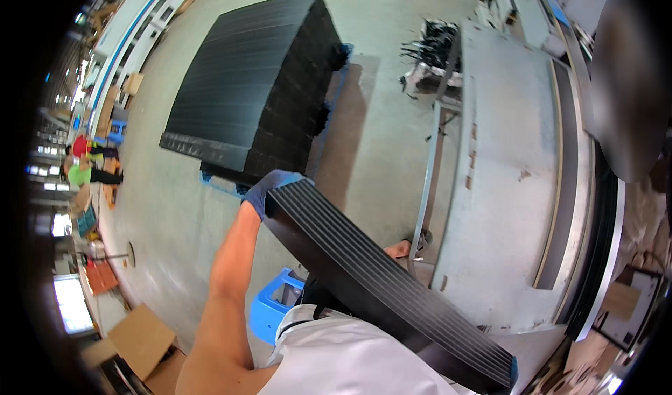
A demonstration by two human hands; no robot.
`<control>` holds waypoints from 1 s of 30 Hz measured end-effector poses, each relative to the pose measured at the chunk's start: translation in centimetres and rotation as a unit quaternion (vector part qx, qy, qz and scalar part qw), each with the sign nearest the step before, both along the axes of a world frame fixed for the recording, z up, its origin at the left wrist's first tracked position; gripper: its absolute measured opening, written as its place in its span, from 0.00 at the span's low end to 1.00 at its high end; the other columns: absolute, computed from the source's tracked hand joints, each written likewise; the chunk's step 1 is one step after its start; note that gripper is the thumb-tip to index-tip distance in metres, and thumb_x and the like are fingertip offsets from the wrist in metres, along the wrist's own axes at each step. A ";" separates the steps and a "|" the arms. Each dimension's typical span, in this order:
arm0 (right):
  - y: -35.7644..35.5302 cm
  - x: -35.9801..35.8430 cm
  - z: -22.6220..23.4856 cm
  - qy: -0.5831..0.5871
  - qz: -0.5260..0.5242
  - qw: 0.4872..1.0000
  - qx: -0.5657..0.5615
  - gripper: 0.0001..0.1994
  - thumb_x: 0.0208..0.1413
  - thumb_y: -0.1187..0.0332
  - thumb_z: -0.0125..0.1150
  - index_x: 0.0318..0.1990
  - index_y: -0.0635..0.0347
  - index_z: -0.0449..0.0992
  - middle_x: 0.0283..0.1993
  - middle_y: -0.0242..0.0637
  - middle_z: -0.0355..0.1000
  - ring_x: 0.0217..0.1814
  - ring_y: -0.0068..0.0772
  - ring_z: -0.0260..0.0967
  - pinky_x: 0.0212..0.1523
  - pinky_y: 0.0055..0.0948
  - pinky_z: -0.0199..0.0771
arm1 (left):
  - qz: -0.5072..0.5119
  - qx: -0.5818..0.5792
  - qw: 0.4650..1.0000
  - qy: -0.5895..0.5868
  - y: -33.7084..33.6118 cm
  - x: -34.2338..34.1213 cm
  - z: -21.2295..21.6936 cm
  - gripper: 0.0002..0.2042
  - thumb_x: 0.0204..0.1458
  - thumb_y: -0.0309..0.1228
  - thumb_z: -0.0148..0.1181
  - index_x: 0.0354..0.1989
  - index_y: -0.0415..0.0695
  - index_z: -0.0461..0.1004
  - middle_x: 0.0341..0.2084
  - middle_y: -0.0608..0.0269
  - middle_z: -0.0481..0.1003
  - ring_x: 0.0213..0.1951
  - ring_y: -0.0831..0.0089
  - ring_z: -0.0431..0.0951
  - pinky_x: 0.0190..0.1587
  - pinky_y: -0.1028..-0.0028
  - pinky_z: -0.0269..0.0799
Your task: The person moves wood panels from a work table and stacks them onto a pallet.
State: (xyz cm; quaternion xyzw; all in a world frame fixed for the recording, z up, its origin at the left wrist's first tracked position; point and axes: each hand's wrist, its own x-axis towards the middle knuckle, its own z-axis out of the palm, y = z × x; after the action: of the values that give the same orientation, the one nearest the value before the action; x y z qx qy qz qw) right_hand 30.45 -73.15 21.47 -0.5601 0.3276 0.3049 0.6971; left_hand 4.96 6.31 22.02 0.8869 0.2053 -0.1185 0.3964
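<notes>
I carry a bundle of long black strips (392, 276), stacked flat together and slanting across the front of my body. My left hand (269, 188), in a blue glove, is closed round the upper left end of the bundle. At the lower right end, only a sliver of my blue-gloved right hand (514, 371) shows past the edge; its fingers are mostly hidden. Just ahead of my left hand stands a large block of stacked black strips (245, 66) on a blue pallet (334, 108).
A pale metal worktable (500, 178) runs along the right, with a dark strip (560, 185) on it. Black scraps (434, 52) lie beyond its frame. A blue plastic stool (269, 304) stands by my legs, an opened cardboard box (142, 339) at lower left. Two people (87, 164) are far left.
</notes>
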 end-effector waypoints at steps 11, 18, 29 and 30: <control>17.3 2.3 4.3 -0.012 0.261 0.964 -0.043 0.17 0.57 0.57 0.56 0.42 0.64 0.76 0.41 0.47 0.77 0.42 0.45 0.74 0.47 0.45 0.75 | 0.540 -0.417 0.711 -0.171 -7.2 -37.1 -2.3 0.09 0.58 0.28 0.52 0.39 0.43 0.79 0.35 0.64 0.80 0.37 0.75 0.78 0.43 0.73 0.73; 34.3 -1.7 3.9 -0.018 0.364 0.929 -0.069 0.15 0.59 0.60 0.54 0.37 0.66 0.77 0.36 0.45 0.78 0.36 0.42 0.76 0.42 0.40 0.77 | 0.426 0.009 0.905 -0.006 -11.7 -54.1 0.3 0.05 0.53 0.27 0.55 0.32 0.44 0.78 0.30 0.62 0.79 0.33 0.75 0.77 0.38 0.73 0.72; 54.8 -11.3 -0.8 -0.003 0.427 0.900 -0.081 0.10 0.56 0.64 0.56 0.35 0.61 0.78 0.33 0.41 0.77 0.34 0.39 0.75 0.40 0.35 0.77 | 0.770 -0.417 0.451 -0.172 -3.3 -66.2 -0.5 0.08 0.56 0.30 0.49 0.28 0.45 0.74 0.24 0.66 0.75 0.27 0.75 0.73 0.34 0.73 0.70; 56.6 -11.9 -1.5 -0.006 0.436 0.896 -0.083 0.10 0.56 0.64 0.56 0.36 0.61 0.78 0.35 0.41 0.78 0.35 0.38 0.76 0.41 0.34 0.77 | 0.753 -0.431 0.465 -0.176 -1.6 -68.1 -1.7 0.08 0.57 0.30 0.49 0.31 0.43 0.75 0.26 0.65 0.76 0.29 0.75 0.74 0.36 0.73 0.71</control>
State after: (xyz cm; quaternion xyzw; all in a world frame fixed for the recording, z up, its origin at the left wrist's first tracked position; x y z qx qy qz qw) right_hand 18.54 -16.59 19.97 -0.7044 0.0701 0.5464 0.4476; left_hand -63.13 4.67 20.29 0.1075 0.6425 0.3108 0.6922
